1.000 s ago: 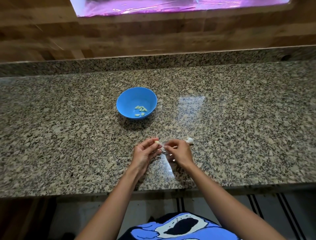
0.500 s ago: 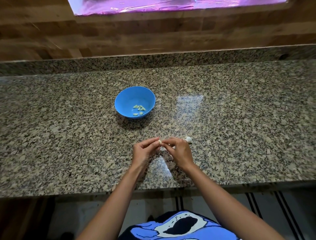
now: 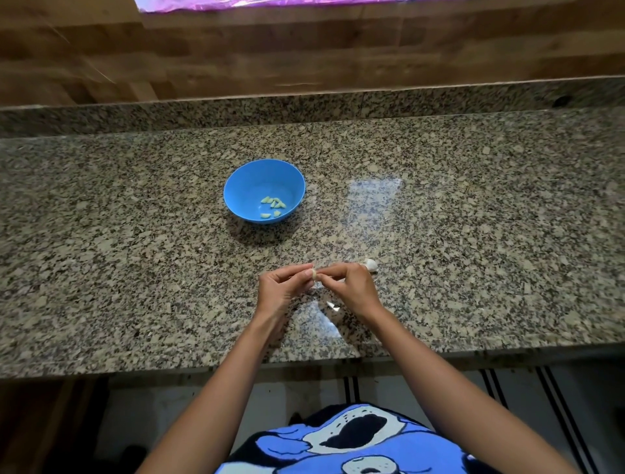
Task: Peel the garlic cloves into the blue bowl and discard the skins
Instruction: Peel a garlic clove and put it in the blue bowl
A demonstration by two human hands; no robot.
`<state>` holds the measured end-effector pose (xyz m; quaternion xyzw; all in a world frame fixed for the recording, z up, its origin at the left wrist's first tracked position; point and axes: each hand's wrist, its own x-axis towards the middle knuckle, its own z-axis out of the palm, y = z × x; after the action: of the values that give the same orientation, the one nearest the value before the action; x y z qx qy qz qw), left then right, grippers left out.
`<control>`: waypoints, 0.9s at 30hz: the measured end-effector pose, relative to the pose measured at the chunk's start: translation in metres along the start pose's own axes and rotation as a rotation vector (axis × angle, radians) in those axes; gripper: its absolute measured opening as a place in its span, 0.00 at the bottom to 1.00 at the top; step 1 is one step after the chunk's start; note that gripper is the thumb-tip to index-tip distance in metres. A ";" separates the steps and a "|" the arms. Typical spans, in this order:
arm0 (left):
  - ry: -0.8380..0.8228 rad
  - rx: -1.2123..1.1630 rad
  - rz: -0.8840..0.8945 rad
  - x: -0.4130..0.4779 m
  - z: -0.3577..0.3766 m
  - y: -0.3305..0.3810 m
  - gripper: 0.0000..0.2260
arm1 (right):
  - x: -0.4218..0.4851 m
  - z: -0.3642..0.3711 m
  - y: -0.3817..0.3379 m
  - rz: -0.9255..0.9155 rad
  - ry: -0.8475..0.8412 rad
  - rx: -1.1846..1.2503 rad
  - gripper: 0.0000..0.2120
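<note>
A speckled granite countertop [image 3: 473,237] runs below a matching granite backsplash [image 3: 203,111] and wood-panelled wall [image 3: 304,50], with pink plastic sheeting [image 3: 270,4] at the top edge and a blue cartoon-print garment [image 3: 355,446] at the bottom.

The speckled brown-and-grey granite worktop [image 3: 473,237] is polished stone, glossy enough to mirror pale patches of light. The round blue bowl [image 3: 236,182] looks like smooth plastic with a soft sheen. The pale yellow-green peeled garlic cloves [image 3: 273,202] in it are smooth and matt. The white garlic piece [image 3: 370,264] beside the right hand [image 3: 351,287] has dry, papery skin. The small clove [image 3: 314,274] pinched between that and the left hand [image 3: 280,291] seems smooth, though it is too small to be sure. The brown back wall [image 3: 304,57] shows matt wood grain.
</note>
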<state>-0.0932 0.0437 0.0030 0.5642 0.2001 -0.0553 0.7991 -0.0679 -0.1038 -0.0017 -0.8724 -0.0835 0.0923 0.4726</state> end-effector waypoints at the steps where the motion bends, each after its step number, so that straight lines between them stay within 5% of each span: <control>1: 0.001 0.003 0.005 0.000 0.000 0.000 0.09 | 0.000 0.000 0.000 0.001 0.001 -0.002 0.10; 16: -0.014 0.110 0.028 -0.001 0.005 -0.001 0.11 | -0.005 0.007 -0.006 0.006 0.124 -0.026 0.09; 27: 0.017 -0.041 0.005 0.004 0.002 -0.001 0.08 | -0.005 -0.001 -0.022 0.504 -0.042 0.762 0.06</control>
<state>-0.0896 0.0425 0.0016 0.5487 0.2065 -0.0446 0.8089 -0.0738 -0.0938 0.0176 -0.6274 0.1618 0.2461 0.7208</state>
